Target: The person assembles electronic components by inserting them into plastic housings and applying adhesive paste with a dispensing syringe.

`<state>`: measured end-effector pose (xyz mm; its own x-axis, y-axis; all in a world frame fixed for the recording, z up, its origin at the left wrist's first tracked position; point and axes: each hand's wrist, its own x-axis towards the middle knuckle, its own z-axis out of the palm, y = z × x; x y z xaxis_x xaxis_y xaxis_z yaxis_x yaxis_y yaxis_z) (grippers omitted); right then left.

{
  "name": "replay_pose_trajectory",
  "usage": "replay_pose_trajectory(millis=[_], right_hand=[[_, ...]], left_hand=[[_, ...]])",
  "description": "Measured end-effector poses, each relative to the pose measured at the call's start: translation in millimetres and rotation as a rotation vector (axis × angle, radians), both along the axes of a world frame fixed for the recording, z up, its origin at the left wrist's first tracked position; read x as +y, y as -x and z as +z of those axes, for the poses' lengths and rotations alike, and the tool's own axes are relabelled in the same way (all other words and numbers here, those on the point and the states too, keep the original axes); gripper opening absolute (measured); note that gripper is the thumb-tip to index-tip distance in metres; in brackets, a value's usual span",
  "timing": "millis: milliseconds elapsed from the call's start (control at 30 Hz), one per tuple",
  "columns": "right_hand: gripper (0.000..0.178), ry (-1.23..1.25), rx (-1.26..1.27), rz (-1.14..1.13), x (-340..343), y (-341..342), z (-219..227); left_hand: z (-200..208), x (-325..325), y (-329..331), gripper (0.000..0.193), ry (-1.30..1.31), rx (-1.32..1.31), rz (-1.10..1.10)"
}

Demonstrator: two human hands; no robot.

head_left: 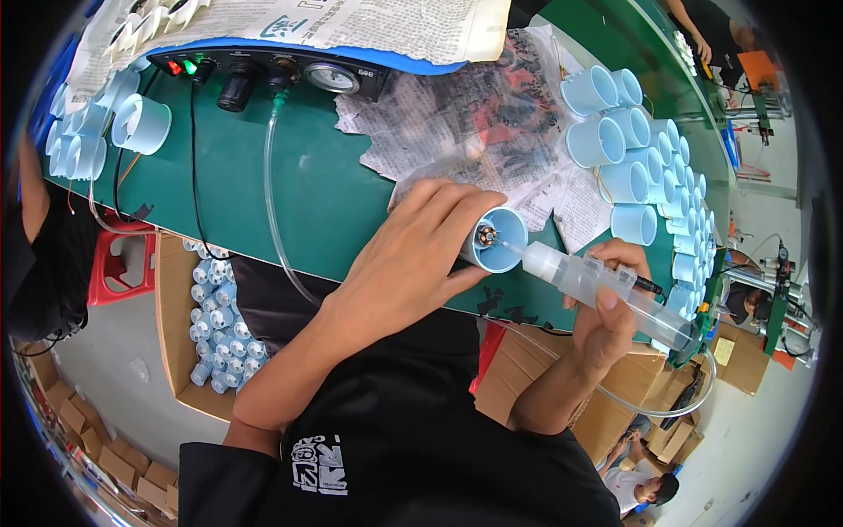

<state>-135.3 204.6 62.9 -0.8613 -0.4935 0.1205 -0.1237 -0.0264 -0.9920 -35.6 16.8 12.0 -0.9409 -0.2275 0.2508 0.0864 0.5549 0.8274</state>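
Observation:
My left hand [420, 250] is wrapped round a light blue plastic cup-shaped housing [509, 230], tilted so its open mouth faces right. Inside it sits a small round part with copper-coloured pieces [486, 234]. My right hand [612, 290] grips a clear dispensing syringe [575, 274], held at a slant. Its thin needle reaches into the housing and its tip is at or close to the copper-coloured part; whether they touch I cannot tell. From the syringe's back end runs a clear air hose [676, 411].
A black dispenser controller [263, 77] with knobs and a gauge stands at the back, newspaper on top. Rows of blue housings [625, 180] fill the table's right side; more stand at far left [140, 125]. Below left, a cardboard box [176, 351] holds several housings. Other people sit around.

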Motion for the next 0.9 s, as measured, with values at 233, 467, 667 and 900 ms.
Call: replay_pose_trajectory(millis=[233, 467, 667, 900], right_hand=[[0.055, 0.008, 0.001, -0.026, -3, -3, -1], [0.055, 0.115, -0.075, -0.037, 5, 2, -5], [0.026, 0.571, -0.677, -0.124, 15, 14, -25], [0.045, 0.811, -1.187, -0.206, -11, 22, -29]], left_hand=[[1, -1, -1, 0.064, -0.008, -0.005, -0.004], [1, -1, 0, 0.062, -0.009, 0.005, 0.0], [5, 1, -1, 0.059, 0.012, 0.014, 0.04], [5, -1, 1, 0.063, -0.004, -0.029, 0.019]])
